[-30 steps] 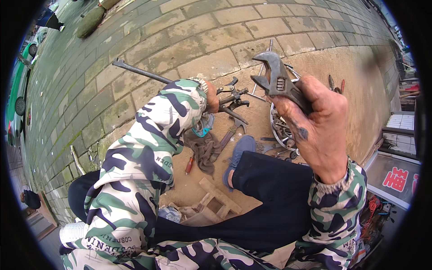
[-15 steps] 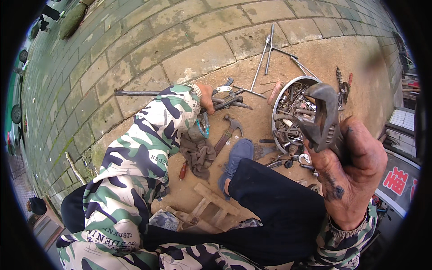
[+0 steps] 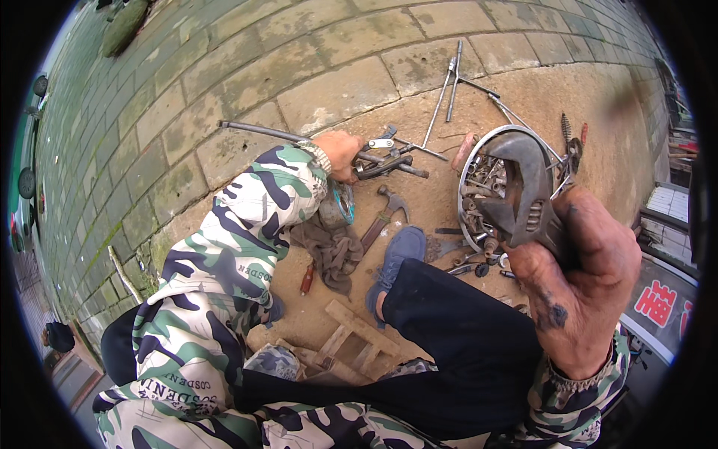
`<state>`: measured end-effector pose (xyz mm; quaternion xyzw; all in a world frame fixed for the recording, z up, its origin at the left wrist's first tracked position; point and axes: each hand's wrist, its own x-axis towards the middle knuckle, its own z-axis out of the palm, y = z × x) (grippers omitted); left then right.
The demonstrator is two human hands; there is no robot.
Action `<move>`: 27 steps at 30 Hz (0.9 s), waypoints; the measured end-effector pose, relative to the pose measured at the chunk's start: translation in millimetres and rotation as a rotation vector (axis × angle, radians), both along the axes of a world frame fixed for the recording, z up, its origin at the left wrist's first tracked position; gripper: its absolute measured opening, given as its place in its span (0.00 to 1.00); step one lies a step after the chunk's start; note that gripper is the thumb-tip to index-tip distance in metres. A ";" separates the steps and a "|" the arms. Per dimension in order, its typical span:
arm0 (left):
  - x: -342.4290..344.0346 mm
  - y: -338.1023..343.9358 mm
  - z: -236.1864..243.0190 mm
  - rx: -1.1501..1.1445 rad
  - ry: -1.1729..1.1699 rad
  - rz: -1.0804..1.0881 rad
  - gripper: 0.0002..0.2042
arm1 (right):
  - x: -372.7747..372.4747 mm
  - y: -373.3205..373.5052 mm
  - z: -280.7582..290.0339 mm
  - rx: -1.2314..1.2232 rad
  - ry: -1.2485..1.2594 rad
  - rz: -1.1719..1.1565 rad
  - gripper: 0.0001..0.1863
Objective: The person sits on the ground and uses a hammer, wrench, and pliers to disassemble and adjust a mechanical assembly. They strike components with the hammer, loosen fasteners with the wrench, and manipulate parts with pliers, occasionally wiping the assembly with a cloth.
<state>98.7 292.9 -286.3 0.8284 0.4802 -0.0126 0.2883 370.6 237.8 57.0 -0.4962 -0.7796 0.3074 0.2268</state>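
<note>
Head view, right hand: the right hand (image 3: 580, 292), grease-stained, is fisted tight around the handle of an adjustable wrench (image 3: 523, 191), raised above the round metal pan (image 3: 470, 168) of small parts.
Wrench handling: steel, likely heavy and stiff, possibly greasy; best gripped low on the handle.
Left hand: the left hand (image 3: 338, 152), arm stretched forward in a camouflage sleeve, closes on a cluster of dark metal bars (image 3: 385, 161) lying on the paved ground.
Nearby: hammer (image 3: 383, 217), grey rag (image 3: 329, 251), blue shoe (image 3: 396, 254).
</note>
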 end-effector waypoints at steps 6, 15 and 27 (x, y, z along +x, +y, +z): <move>-10.0 -0.8 18.0 -0.269 0.057 0.112 0.30 | -11.1 0.3 1.3 -0.119 0.075 -0.087 0.11; -70.7 -4.0 -9.3 -0.466 -0.292 1.485 0.23 | -7.0 2.3 8.8 -0.070 0.075 -0.056 0.07; -34.9 30.8 -27.0 -0.523 -1.109 1.481 0.11 | -27.2 7.0 2.9 -0.158 0.060 -0.123 0.10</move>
